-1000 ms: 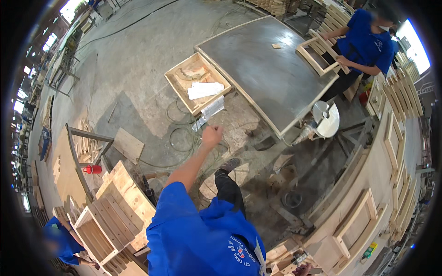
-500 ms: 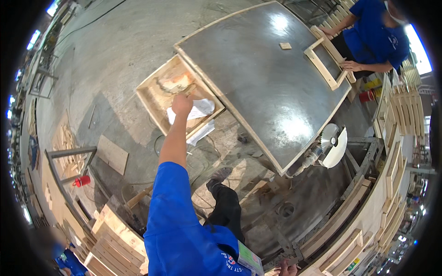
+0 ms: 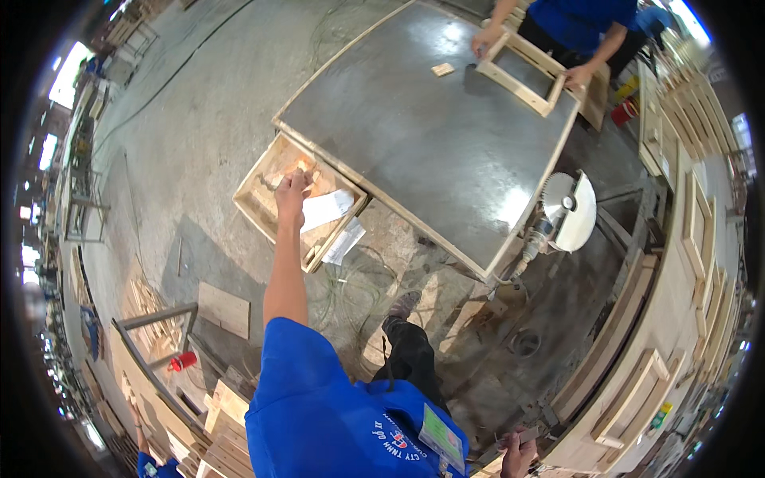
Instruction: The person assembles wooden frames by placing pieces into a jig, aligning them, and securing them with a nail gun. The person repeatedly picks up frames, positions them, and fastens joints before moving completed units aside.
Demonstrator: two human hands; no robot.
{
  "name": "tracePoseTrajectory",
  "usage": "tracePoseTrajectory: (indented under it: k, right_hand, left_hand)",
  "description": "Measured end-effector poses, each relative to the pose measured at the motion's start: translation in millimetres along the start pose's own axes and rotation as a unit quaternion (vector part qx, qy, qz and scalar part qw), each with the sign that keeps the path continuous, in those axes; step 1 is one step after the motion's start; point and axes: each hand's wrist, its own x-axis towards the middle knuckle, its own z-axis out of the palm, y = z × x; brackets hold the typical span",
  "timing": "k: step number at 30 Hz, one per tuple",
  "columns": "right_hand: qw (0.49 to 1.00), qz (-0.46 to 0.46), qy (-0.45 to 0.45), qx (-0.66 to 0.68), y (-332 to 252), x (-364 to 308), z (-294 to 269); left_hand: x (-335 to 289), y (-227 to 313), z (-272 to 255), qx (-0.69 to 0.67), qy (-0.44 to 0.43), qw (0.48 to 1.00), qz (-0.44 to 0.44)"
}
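Note:
My left hand [image 3: 293,191] reaches over a shallow wooden box [image 3: 253,177]. Its fingers are curled together; whatever they hold, if anything, is too small to make out. White paper [image 3: 327,209] lies in the box beside that hand, and small pale and orange bits [image 3: 303,166] lie near its fingertips. Low at the right, my right hand [image 3: 519,457] is closed, with a small flat greyish piece [image 3: 528,434] at its fingers. The box stands against the side of a dark-topped table [image 3: 414,135] with a wooden rim.
A circular saw blade with a pale guard [image 3: 580,211] sits at the table's near right corner. Across the table, a co-worker's hands [image 3: 580,76] hold a wooden frame [image 3: 516,86]. A wood block [image 3: 443,70] rests on the tabletop. Wooden parts [image 3: 629,398] line the right side.
The view has shifted. My left hand is still over the box, its fingers bent more toward the far side. My right hand shows more fully. The co-worker's frame has turned on the table.

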Motion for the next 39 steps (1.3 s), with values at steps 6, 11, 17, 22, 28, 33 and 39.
tracePoseTrajectory:
  k: [6, 11, 17, 22, 28, 33, 39]
  right_hand:
    - [0.975, -0.064, 0.088, 0.193, -3, -45, -6]
    - [0.928, -0.251, 0.196, 0.196, 32, -69, -26]
    - [0.899, -0.178, 0.280, 0.288, 155, -152, -67]
    - [0.784, 0.041, 0.436, 0.440, 275, -180, -92]
    - [0.703, 0.201, 0.563, 0.386, 419, -120, -168]
    - [0.723, 0.267, 0.566, 0.293, 491, -59, -193]
    - [0.726, 0.278, 0.516, 0.359, 501, -25, -188]
  left_hand:
    - [-212, 44, 115, 0.208, -0.447, 0.867, 0.067]
    - [-500, 41, 166, 0.237, -0.795, 0.558, 0.015]
    - [-749, 34, 186, 0.222, -0.931, 0.289, -0.029]
    - [-862, 6, 209, 0.147, -0.908, 0.283, 0.271]
    - [-886, -46, 281, 0.117, -0.767, 0.313, 0.548]
    - [-906, -51, 284, 0.096, -0.766, 0.327, 0.545]
    - [-897, -48, 282, 0.162, -0.770, 0.340, 0.514]
